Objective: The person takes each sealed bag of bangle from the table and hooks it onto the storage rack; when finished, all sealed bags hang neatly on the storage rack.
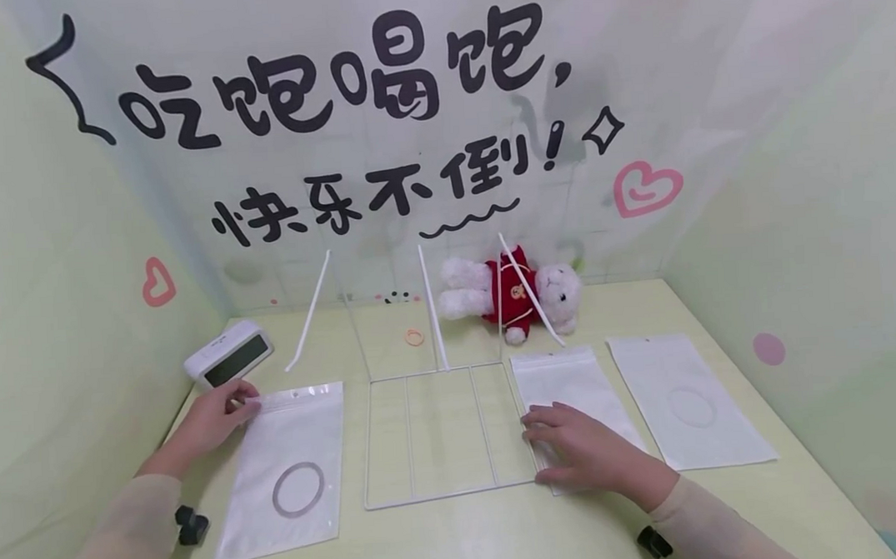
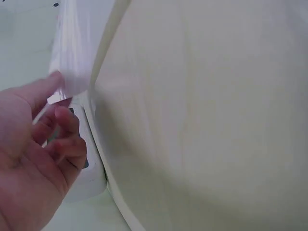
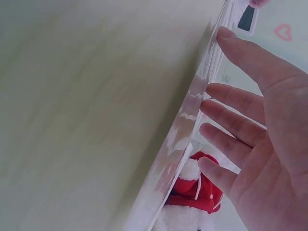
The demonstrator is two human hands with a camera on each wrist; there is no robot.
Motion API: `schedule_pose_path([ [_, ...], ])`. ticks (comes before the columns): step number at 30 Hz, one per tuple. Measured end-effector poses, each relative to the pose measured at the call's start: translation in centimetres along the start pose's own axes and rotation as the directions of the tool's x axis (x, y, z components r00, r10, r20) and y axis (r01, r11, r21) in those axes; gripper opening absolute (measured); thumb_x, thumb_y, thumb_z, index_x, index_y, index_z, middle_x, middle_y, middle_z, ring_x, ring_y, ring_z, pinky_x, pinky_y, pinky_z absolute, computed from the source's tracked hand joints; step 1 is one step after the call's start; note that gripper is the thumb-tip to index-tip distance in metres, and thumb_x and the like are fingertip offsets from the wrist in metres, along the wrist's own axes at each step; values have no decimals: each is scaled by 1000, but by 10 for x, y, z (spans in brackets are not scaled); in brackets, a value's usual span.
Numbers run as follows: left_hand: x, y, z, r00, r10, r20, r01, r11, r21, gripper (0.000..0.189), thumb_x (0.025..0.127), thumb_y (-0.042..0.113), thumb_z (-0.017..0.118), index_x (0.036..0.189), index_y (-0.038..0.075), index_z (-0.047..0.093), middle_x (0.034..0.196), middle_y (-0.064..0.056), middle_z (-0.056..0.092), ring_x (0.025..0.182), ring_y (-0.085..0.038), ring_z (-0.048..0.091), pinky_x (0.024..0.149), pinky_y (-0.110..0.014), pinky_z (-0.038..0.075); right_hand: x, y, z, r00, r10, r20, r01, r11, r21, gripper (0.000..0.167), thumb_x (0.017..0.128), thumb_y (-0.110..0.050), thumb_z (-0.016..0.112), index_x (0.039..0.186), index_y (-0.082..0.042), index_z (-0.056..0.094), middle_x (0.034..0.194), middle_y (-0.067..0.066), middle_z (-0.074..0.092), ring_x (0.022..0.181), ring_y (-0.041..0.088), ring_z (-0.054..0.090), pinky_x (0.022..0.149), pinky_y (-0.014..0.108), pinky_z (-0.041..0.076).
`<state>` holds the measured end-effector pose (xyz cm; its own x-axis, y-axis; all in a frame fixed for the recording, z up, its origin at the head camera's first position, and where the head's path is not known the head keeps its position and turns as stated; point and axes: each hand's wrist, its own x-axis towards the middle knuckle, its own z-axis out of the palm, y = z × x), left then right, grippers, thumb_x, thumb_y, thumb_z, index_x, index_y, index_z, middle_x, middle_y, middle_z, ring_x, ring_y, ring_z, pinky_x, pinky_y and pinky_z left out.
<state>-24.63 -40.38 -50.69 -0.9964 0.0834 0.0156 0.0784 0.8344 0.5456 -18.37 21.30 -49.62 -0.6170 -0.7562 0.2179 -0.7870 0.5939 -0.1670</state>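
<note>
My left hand [image 1: 212, 419] pinches the top left corner of a white zip bag [image 1: 264, 454] with a grey ring shape on its front. The left wrist view shows that bag's clear corner [image 2: 72, 72] between thumb and finger. A white wire rack [image 1: 450, 496] stands in the middle, with a barred base and several slanted rods rising behind. My right hand [image 1: 591, 452] lies at the rack's right side, over the left edge of a second white bag [image 1: 573, 382]. Its fingers [image 3: 236, 115] are spread and fairly straight; whether they touch the rack or only the bag is hard to tell.
A third white bag [image 1: 694, 402] lies flat at the right. Behind the rack lie a plush toy [image 1: 557, 295] in red clothes and a small orange ring [image 1: 414, 338]. A white digital clock [image 1: 228, 353] stands at the left, beside my left hand. Printed walls enclose the table.
</note>
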Motion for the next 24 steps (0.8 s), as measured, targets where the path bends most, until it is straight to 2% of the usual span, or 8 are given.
schedule_pose_path([
  [3, -1, 2, 0, 999, 29, -30, -29, 1000, -9, 16, 100, 23, 70, 107, 10, 65, 98, -8, 69, 84, -16, 57, 65, -23, 49, 1, 0, -1, 1000, 2, 3, -2, 1000, -3, 52, 79, -36, 88, 118, -6, 74, 131, 11, 68, 130, 35, 60, 110, 57, 47],
  [8, -6, 10, -5, 991, 63, -117, -63, 998, 10, 10, 99, 25, 71, 101, 16, 68, 91, -1, 70, 81, -12, 58, 65, -23, 48, 1, -2, -1, 1000, 19, 12, -20, 1000, 11, 52, 79, -35, 88, 119, -5, 74, 132, 11, 68, 131, 36, 59, 111, 59, 46],
  [12, -12, 18, -11, 981, 100, -167, -99, 995, 17, 9, 99, 24, 71, 100, 16, 69, 91, -1, 70, 79, -9, 58, 64, -21, 50, 1, -3, 0, 999, 36, 29, -37, 999, 24, 52, 80, -35, 87, 120, -6, 74, 134, 11, 67, 133, 36, 58, 112, 60, 45],
  [16, -18, 28, -17, 974, 124, -188, -127, 992, -3, 10, 99, 22, 71, 101, 12, 70, 93, -4, 72, 76, -3, 59, 65, -19, 52, 1, -3, 0, 998, 44, 39, -45, 999, 23, 52, 81, -36, 87, 121, -6, 74, 134, 11, 67, 134, 35, 58, 112, 59, 45],
  [21, -25, 41, -27, 979, 92, -180, -93, 996, 5, 18, 100, 30, 69, 105, 13, 70, 96, -6, 73, 77, -3, 59, 64, -20, 52, 1, -3, -1, 999, 38, 37, -39, 999, 19, 51, 81, -35, 87, 120, -5, 73, 134, 11, 67, 134, 35, 58, 112, 57, 45],
  [24, -29, 49, -34, 977, 95, -190, -94, 995, 16, 20, 100, 32, 70, 106, 14, 70, 97, -7, 73, 78, -3, 59, 64, -20, 52, 1, -2, -2, 999, 29, 32, -30, 999, 14, 51, 81, -34, 87, 120, -5, 74, 133, 12, 68, 133, 36, 58, 112, 57, 46],
])
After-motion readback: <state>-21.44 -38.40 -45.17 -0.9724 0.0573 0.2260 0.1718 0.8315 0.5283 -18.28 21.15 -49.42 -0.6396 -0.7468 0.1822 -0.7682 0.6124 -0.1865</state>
